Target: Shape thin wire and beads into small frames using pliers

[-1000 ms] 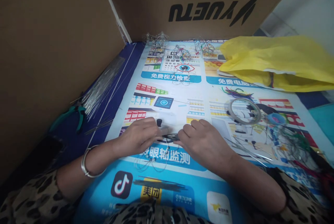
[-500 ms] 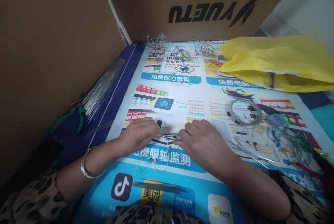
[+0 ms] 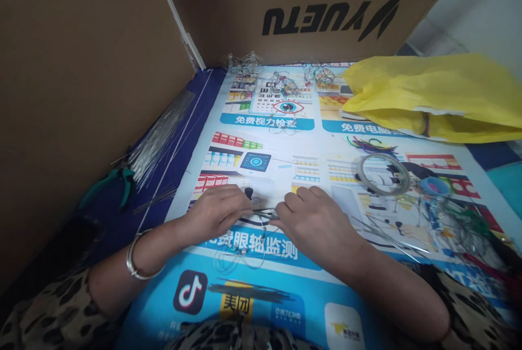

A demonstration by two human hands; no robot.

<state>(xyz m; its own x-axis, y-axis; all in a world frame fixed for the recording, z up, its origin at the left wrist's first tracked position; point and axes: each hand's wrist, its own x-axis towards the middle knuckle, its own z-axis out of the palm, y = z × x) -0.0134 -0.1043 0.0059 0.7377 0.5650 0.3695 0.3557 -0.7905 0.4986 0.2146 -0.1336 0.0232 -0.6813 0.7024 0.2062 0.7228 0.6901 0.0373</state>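
My left hand (image 3: 218, 208) is closed, its fingertips pinched on the left end of a small bundle of thin metal wires (image 3: 264, 213). My right hand (image 3: 312, 225) is closed around the right end of the same bundle, close beside the left. Between the two hands only a short length of it shows; the rest is hidden in my fingers. Below the bundle hangs a looped thin wire with small beads (image 3: 243, 251), resting over the printed sheet. Nearer to me lie several dark thin strips (image 3: 253, 291).
Green-handled pliers (image 3: 128, 181) and a sheaf of clear wires (image 3: 161, 135) lie left, beside a cardboard wall (image 3: 81, 67). A tape roll (image 3: 383, 174), coloured wires (image 3: 373, 146), a tangled heap (image 3: 460, 225) and a yellow bag (image 3: 432, 94) are on the right. Wire tangles (image 3: 244, 64) sit at the back.
My right hand has shifted slightly left and up. The beaded loop below the bundle has moved a little. My left hand stays nearly in place.
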